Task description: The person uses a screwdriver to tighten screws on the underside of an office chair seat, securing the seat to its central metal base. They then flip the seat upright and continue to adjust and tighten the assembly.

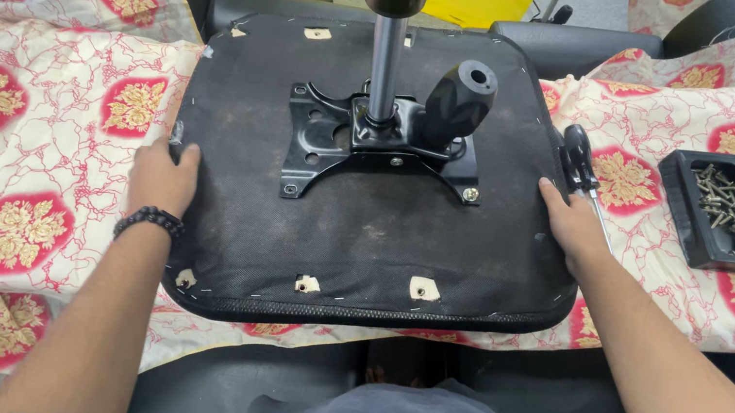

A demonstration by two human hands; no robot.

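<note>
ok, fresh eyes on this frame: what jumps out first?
The upturned black chair seat in the centre, with its metal mounting plate and gas-lift column standing up. The left hand and right hand rest on its side edges. To the right on the floral cloth: a screwdriver and a black tray of screws.

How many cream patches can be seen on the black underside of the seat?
5. Two lie along the far edge: one near the middle, one at the far left corner. Three lie along the near edge: left, middle, right. The post may hide more.
</note>
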